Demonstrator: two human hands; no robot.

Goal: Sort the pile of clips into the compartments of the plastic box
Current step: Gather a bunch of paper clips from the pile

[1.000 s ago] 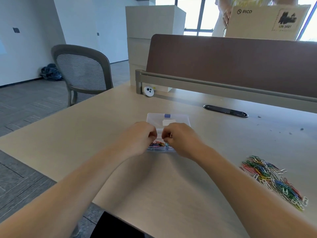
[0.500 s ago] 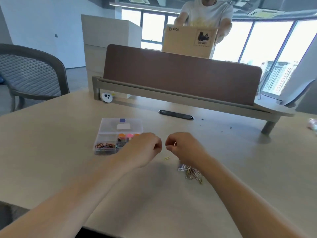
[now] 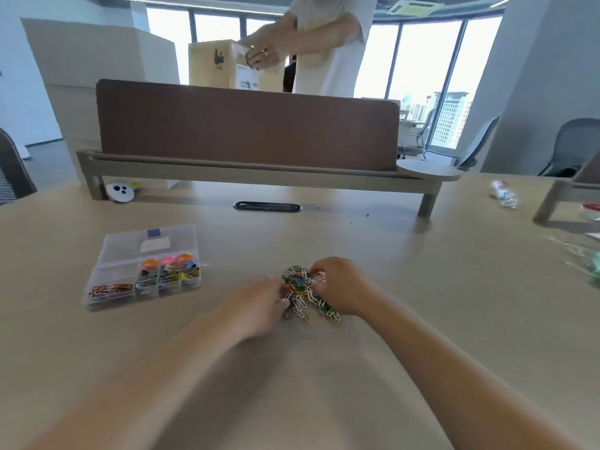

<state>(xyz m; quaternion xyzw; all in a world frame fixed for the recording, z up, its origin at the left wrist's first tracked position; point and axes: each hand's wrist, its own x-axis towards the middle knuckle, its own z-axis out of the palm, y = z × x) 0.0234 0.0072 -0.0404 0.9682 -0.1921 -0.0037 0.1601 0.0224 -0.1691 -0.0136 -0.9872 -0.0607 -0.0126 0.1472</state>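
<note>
A heap of coloured paper clips (image 3: pixel 305 295) lies on the desk between my hands. My left hand (image 3: pixel 259 303) touches the heap's left side, its fingertips in the clips. My right hand (image 3: pixel 341 287) curls over the heap's right and far side, fingers dug into the clips. A clear plastic compartment box (image 3: pixel 143 267) stands open to the left, its lid (image 3: pixel 152 243) laid back. Its near left cell holds reddish paper clips (image 3: pixel 108 290); the cells to the right hold mixed coloured binder clips.
A brown divider panel (image 3: pixel 246 125) on a grey rail crosses the desk behind. A cable slot (image 3: pixel 267 206) and a white round gadget (image 3: pixel 120 191) lie near it. Another person handles a cardboard box (image 3: pixel 227 64) beyond. Small items lie at the far right.
My hands left the box and moved right onto the clip heap; the view swung right, so the box now lies to my left.
</note>
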